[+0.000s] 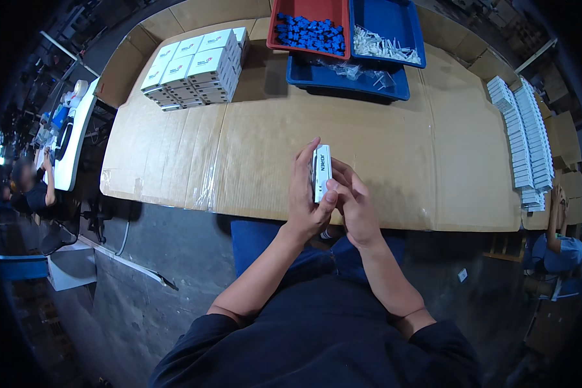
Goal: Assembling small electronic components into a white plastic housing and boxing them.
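Note:
Between my two hands, above the near edge of the cardboard-covered table [265,168], is a small white box [323,169] with dark lettering on its narrow side. My left hand [302,194] lies along the box's left side, its fingers pointing up and closed against it. From the right, my right hand [354,204] grips the box, with the thumb near its lower end and the fingers bent behind it. The face of the box toward my left palm is mostly hidden.
White boxes [191,68] stand stacked at the far left. A red bin [271,39] of blue pieces and a blue bin [420,39] of white pieces rest over another blue bin [343,92]. Long rows of white boxes [524,142] line the right side. People work at both sides.

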Demonstrator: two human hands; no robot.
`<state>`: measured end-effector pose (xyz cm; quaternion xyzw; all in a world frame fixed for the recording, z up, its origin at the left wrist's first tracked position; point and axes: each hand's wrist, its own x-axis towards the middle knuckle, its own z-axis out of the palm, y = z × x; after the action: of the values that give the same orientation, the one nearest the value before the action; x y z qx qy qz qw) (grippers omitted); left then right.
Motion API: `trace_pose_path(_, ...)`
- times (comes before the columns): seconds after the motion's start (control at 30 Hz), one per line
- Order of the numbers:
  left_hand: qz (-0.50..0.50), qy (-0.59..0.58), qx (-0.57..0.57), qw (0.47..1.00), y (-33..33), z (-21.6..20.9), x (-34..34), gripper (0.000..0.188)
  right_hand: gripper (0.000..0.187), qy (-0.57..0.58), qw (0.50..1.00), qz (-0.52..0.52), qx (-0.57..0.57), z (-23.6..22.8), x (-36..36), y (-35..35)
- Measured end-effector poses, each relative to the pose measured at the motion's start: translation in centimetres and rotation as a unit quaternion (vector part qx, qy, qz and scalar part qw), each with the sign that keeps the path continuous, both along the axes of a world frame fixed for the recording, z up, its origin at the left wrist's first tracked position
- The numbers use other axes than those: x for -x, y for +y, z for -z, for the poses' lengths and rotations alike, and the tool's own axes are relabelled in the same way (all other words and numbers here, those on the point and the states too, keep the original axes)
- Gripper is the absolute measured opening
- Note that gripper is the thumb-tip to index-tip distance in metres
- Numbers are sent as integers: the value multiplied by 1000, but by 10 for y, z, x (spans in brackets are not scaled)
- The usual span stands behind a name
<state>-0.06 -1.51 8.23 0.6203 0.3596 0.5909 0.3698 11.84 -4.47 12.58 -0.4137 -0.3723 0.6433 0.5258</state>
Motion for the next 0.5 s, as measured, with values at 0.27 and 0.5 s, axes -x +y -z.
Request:
trace_pose_path(0.27,-53,57,-93,993,3,-1,7,101,51,9,999,45,-26,8,18,-11)
trace_pose_path(0.5,-98,14,-91,991,3,8,3,88,48,-89,994,39,-56,10,20,-19)
